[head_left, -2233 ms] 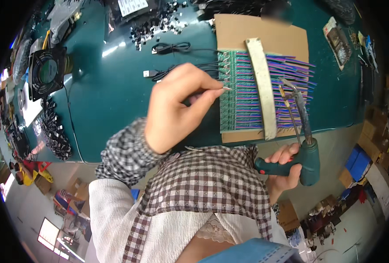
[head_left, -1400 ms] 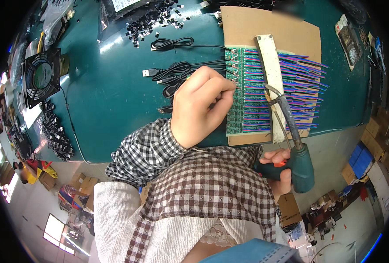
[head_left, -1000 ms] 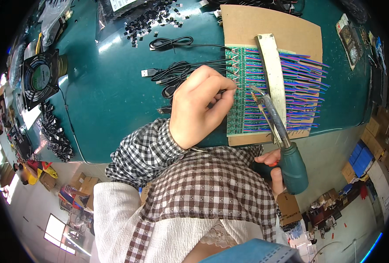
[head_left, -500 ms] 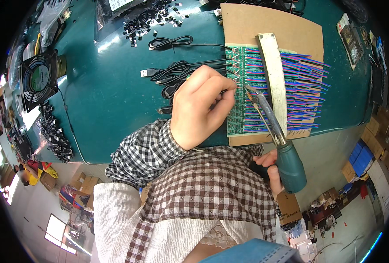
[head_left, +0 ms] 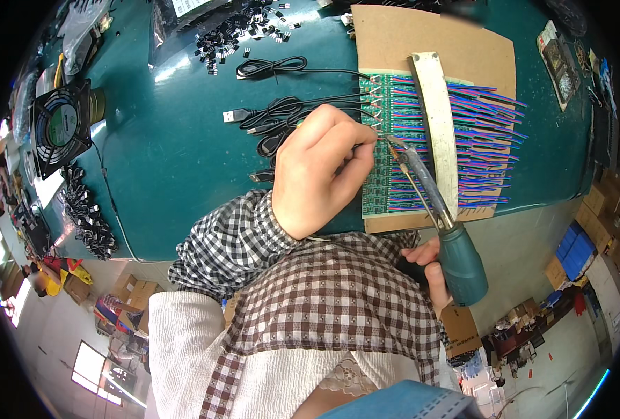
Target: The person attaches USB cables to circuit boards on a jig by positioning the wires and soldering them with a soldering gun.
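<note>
My left hand (head_left: 324, 171) is closed in a pinch at the left edge of a panel of small green circuit boards (head_left: 375, 195). Its fingertips hold the end of a black USB cable, mostly hidden under the hand. My right hand (head_left: 432, 269) grips a soldering iron (head_left: 463, 269) by its green handle. The iron's metal tip reaches up and left to the boards, right beside my left fingertips. Several black USB cables (head_left: 282, 108) run to the upper boards. Blue, red and black wires (head_left: 484, 143) fan out from the boards' right side, under a pale metal bar (head_left: 435, 119).
Brown cardboard (head_left: 435, 35) lies beneath the panel. Small black connectors (head_left: 233, 38) are heaped at the back. A black fan (head_left: 64, 129) stands at the left, by bundled black cables (head_left: 86, 216). A worn metal tray (head_left: 560, 70) sits at the far right.
The soldering iron's tip has shifted slightly left, closer to my left fingertips. My left hand keeps its place.
</note>
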`<state>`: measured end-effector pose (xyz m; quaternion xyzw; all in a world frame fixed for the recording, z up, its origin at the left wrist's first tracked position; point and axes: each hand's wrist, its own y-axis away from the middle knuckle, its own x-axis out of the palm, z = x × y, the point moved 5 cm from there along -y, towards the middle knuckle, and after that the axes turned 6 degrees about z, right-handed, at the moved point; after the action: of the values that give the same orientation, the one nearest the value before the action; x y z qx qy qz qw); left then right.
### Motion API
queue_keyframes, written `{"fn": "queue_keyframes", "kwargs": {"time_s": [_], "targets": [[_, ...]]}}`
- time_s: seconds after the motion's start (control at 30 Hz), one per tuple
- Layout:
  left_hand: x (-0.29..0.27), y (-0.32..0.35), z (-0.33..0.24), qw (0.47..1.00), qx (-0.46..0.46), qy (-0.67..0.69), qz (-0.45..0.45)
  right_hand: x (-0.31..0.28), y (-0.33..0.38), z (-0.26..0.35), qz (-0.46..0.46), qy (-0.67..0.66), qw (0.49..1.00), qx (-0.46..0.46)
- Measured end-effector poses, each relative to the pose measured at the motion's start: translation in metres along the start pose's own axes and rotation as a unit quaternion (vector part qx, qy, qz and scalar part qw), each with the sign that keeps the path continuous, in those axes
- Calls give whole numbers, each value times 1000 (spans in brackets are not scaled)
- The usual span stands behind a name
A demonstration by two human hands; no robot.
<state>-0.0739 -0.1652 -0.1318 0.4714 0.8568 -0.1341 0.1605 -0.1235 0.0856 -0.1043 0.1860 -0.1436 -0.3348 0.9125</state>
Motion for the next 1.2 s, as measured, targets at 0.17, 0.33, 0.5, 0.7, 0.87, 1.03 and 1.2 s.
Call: {"fn": "queue_keyframes", "kwargs": {"time_s": [0.17,0.33,0.5,0.7,0.87,1.03,1.2], "targets": [[0,0,-1,1000,2,-5,0,-1,2,-4,-9,-10,1000,-1],[0,0,0,1000,-1,-5,-1,-2,4,-6,-15,-12,1000,2],[0,0,0,1000,-3,-6,-3,-2,4,-5,-6,2,1000,-1],[0,1,0,1000,-2,-5,-2,-4,9,-3,-38,-37,999,-6],[1,1,0,1000,-3,-3,0,-6,5,3,-15,22,999,17],[0,0,0,1000,-4,-4,2,-3,2,7,-46,28,998,13],[-2,-1,-2,1000,-5,-12,10,-3,3,6,-52,17,998,11]]}}
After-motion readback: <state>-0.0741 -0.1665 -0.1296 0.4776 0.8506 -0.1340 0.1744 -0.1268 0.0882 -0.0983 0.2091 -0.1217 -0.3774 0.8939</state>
